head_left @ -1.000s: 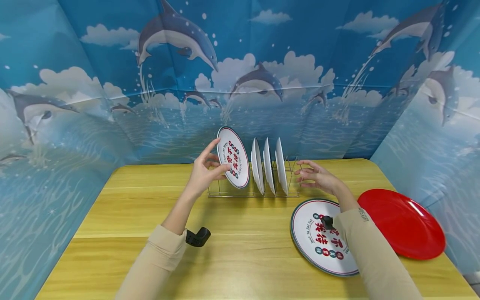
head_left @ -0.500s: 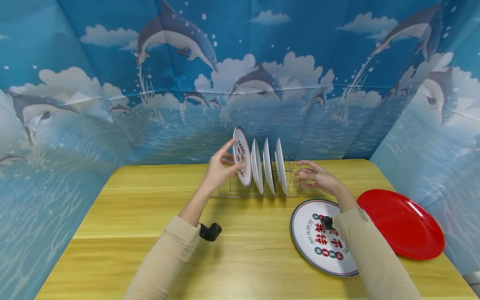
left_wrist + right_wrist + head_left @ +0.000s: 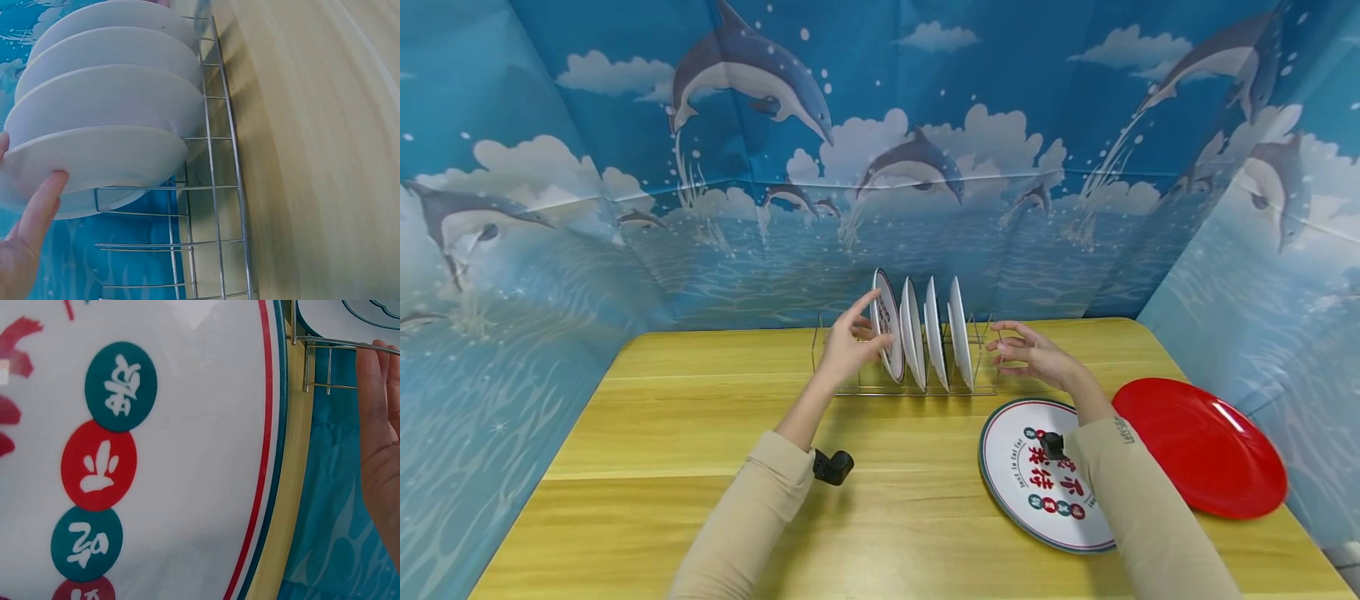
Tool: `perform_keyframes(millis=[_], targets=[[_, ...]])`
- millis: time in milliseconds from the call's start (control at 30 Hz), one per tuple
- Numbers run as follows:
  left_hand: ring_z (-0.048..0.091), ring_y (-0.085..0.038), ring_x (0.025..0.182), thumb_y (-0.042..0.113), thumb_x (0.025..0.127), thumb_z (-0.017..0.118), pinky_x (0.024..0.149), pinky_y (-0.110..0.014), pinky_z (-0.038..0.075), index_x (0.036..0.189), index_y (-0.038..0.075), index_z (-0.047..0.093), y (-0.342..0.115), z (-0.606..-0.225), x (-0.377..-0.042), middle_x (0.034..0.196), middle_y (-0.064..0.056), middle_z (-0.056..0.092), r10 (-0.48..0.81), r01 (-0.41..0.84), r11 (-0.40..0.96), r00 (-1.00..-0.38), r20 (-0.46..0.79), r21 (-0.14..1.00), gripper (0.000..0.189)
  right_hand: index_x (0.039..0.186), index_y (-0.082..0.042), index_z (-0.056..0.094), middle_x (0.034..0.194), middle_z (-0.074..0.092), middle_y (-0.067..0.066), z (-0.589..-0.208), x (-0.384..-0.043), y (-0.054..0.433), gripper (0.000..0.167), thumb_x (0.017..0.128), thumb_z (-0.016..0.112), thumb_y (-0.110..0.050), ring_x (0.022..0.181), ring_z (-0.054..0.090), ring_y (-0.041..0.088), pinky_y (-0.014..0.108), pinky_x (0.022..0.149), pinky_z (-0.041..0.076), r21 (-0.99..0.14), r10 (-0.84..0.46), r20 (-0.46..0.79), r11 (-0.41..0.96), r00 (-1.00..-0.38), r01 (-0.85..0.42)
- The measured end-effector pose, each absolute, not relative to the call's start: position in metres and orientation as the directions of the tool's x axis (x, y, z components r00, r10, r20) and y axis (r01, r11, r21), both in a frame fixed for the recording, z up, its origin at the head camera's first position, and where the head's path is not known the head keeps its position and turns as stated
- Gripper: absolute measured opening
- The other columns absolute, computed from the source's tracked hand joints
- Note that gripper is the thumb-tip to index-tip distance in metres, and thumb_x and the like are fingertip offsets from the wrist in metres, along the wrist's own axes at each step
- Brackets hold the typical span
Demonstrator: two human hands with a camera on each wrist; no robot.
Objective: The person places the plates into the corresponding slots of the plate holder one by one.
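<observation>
My left grip (image 3: 847, 346) pinches round white plate with red marks (image 3: 889, 310), tilted in silver wire rack (image 3: 214, 187) near back edge of wooden counter (image 3: 700, 433). Right grip (image 3: 1033, 354) loose, wide, touching rack's right end, maybe so rack won't slide.

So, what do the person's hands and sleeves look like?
The left hand and right hand are ungloved. The left sleeve and right sleeve are beige, the right with small dark lettering. A black device shows near the left wrist, another black device near the right.
</observation>
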State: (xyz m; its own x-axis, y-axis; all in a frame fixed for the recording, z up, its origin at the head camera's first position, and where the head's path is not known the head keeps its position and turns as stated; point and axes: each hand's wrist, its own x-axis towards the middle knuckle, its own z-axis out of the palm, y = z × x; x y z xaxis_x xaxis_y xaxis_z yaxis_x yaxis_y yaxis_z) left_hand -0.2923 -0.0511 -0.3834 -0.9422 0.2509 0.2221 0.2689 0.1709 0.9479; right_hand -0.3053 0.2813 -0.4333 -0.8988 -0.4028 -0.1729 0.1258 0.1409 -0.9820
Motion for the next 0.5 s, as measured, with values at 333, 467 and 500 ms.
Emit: perform_keyframes(millis=[333,467,500], targets=[[0.057,-0.032,0.089,0.005,0.080,0.070,0.055,-0.032,0.056,0.139,0.020,0.041,-0.046,-0.392,-0.293,0.105,-0.021,0.047,0.259,0.275,0.179,-0.940,0.224,0.945,0.067,0.134,-0.017,0.032,0.123,0.047,0.011,-0.433,-0.305,0.280,0.044,0.095,0.051,-0.021,0.114,0.048,0.034,0.054,0.101,0.035,-0.982,-0.404,-0.176,0.128,-0.898,0.135],[0.056,-0.031,0.091,0.006,0.080,0.070,0.055,-0.031,0.056,0.139,0.020,0.040,-0.045,-0.395,-0.292,0.107,-0.018,0.046,0.255,0.277,0.189,-0.940,0.225,0.942,0.068,0.133,-0.019,0.033,0.120,0.049,0.007,-0.434,-0.305,0.281,0.041,0.095,0.050,-0.021,0.114,0.047,0.036,0.054,0.101,0.035,-0.983,-0.402,-0.174,0.131,-0.899,0.131],[0.056,-0.030,0.092,0.006,0.080,0.070,0.055,-0.031,0.057,0.139,0.021,0.040,-0.045,-0.396,-0.292,0.108,-0.018,0.045,0.256,0.273,0.188,-0.941,0.221,0.943,0.068,0.131,-0.020,0.034,0.119,0.049,0.006,-0.434,-0.305,0.281,0.039,0.095,0.050,-0.020,0.114,0.046,0.036,0.054,0.101,0.035,-0.983,-0.402,-0.174,0.132,-0.899,0.132]])
